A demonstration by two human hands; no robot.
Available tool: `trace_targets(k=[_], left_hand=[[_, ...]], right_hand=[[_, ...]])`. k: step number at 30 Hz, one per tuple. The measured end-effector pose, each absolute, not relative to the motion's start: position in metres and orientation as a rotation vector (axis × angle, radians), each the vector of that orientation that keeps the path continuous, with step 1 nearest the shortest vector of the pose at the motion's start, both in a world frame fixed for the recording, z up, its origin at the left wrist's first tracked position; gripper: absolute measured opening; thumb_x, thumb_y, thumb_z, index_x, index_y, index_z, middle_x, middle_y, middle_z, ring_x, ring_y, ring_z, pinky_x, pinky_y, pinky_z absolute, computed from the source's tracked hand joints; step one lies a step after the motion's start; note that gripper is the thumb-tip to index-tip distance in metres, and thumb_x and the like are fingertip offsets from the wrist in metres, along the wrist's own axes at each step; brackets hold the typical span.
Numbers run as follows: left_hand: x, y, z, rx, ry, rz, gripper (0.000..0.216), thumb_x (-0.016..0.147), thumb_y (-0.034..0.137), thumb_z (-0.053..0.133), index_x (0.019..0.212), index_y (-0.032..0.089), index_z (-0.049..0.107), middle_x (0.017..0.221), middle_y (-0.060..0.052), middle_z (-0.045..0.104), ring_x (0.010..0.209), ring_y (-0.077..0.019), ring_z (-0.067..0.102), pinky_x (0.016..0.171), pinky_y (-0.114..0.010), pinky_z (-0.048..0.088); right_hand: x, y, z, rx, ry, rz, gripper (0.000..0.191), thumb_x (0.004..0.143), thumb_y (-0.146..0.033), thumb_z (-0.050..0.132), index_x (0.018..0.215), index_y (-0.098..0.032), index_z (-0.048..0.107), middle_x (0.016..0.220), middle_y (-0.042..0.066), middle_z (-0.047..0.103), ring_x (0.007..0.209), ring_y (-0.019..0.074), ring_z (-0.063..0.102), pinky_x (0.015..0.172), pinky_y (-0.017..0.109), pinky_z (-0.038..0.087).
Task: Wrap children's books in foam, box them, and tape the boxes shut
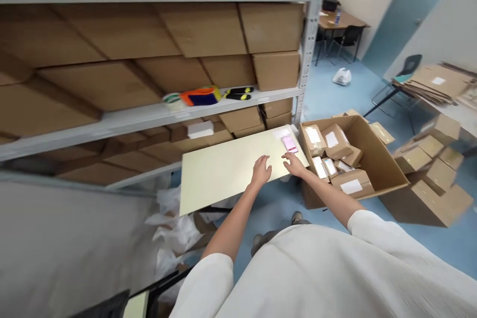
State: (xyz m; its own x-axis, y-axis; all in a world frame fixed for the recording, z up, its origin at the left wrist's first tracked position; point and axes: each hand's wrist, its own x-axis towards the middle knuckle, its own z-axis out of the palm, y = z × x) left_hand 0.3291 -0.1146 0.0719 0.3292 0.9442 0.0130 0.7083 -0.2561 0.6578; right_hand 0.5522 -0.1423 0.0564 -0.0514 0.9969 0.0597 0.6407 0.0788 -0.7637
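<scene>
A long pale-cream tabletop [219,164] stretches in front of the shelf rack. My left hand [262,171] is over its near edge, fingers apart and slightly bent, with nothing seen in it. To its right, my right hand [293,164] reaches over the same surface, fingers spread and holding nothing visible. Just beyond the right fingertips lies a small pink-and-white flat item [289,143], perhaps slips or a phone; I cannot make out which. Whether either hand touches the tabletop is unclear.
A large open carton [389,171] with several small labelled boxes stands at the right. Shelves [149,117] of cartons rise ahead, with an orange-and-blue item [201,96] on one ledge. White plastic bags [179,233] lie lower left; more cartons [428,194] sit far right.
</scene>
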Motion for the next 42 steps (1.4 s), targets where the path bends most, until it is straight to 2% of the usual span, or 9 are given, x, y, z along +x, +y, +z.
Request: trace_targets(k=[5,15,21,29,36,42], left_hand=[[0.233,-0.155,0.067,1.921,1.625,0.68,0.051,0.095,0.02,0.056,0.145,0.024,0.061,0.158,-0.015,0.058,0.151,-0.0349,0.051,0.125,-0.057,0.044],[0.047,-0.261,0.061,1.751,1.9,0.91,0.05,0.092,0.018,0.06,0.141,0.023,0.063,0.153,-0.016,0.061,0.149,-0.0341,0.053,0.124,-0.057,0.045],[-0.034,-0.328,0.067,1.597,2.062,1.061,0.05,0.091,0.016,0.059,0.141,0.022,0.062,0.148,-0.014,0.065,0.144,-0.0318,0.057,0.124,-0.055,0.046],[-0.077,-0.401,0.073,1.298,2.34,1.151,0.049,0.095,0.019,0.058,0.143,0.02,0.061,0.145,-0.016,0.067,0.14,-0.0319,0.062,0.123,-0.054,0.047],[-0.085,-0.47,0.077,0.948,2.588,1.284,0.047,0.096,0.018,0.057,0.143,0.024,0.062,0.145,-0.012,0.067,0.14,-0.0282,0.062,0.124,-0.05,0.047],[-0.093,-0.535,0.079,0.738,2.727,1.305,0.046,0.096,0.017,0.058,0.141,0.023,0.063,0.144,-0.013,0.067,0.14,-0.0284,0.062,0.123,-0.051,0.048]], right_hand=[[0.456,-0.137,0.053,-1.486,-1.906,0.871,0.037,0.094,-0.016,0.057,0.128,-0.019,0.073,0.14,0.015,0.063,0.123,0.0239,0.065,0.117,0.044,0.05],[0.248,-0.169,0.044,-1.161,-2.155,1.032,0.037,0.095,-0.016,0.059,0.128,-0.021,0.073,0.14,0.014,0.063,0.113,0.0224,0.068,0.108,0.042,0.055],[0.135,-0.191,0.045,-0.871,-2.342,1.123,0.035,0.094,-0.017,0.06,0.125,-0.02,0.074,0.138,0.015,0.065,0.118,0.024,0.065,0.111,0.043,0.053],[0.034,-0.211,0.045,-0.485,-2.534,1.24,0.036,0.092,-0.018,0.061,0.125,-0.021,0.075,0.139,0.014,0.066,0.113,0.0247,0.067,0.109,0.046,0.054],[-0.035,-0.244,0.046,-0.098,-2.605,1.377,0.036,0.093,-0.021,0.059,0.125,-0.021,0.075,0.139,0.015,0.066,0.134,0.028,0.06,0.114,0.048,0.052],[-0.081,-0.303,0.058,0.21,-2.579,1.439,0.036,0.093,-0.02,0.059,0.125,-0.021,0.076,0.14,0.014,0.065,0.139,0.0266,0.059,0.122,0.048,0.045]])
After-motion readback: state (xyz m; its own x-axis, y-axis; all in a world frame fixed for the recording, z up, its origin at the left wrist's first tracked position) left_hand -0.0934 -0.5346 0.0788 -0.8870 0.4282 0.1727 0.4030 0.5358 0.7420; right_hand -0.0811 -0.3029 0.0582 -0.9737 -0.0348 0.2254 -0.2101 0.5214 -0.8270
